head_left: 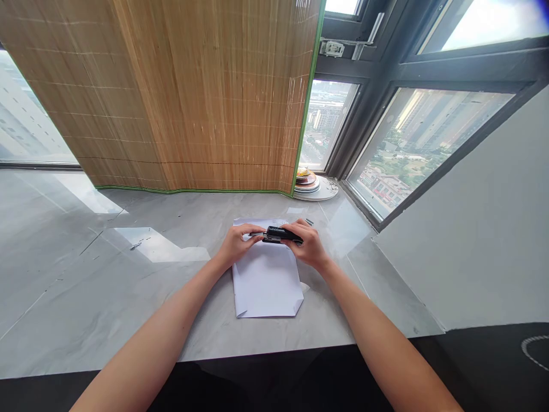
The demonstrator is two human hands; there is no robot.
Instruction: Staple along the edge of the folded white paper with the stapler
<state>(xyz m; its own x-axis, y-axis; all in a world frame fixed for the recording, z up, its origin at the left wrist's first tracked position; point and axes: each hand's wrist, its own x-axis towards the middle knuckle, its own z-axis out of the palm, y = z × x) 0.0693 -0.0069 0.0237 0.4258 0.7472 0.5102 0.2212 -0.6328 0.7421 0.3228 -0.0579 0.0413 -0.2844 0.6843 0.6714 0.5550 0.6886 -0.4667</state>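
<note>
A black stapler is held level above the top part of some white paper, which lies on the grey marble surface with its lower corners folded. My right hand is wrapped round the stapler's right end. At its left end, the fingers of my left hand are pinched together on a small, thin metallic piece that touches or adjoins the stapler; whether it is a separate part is too small to tell.
Stacked plates stand in the window corner behind the paper. A bamboo blind hangs at the back left. A white wall bounds the right side. The grey marble surface spreads to the left.
</note>
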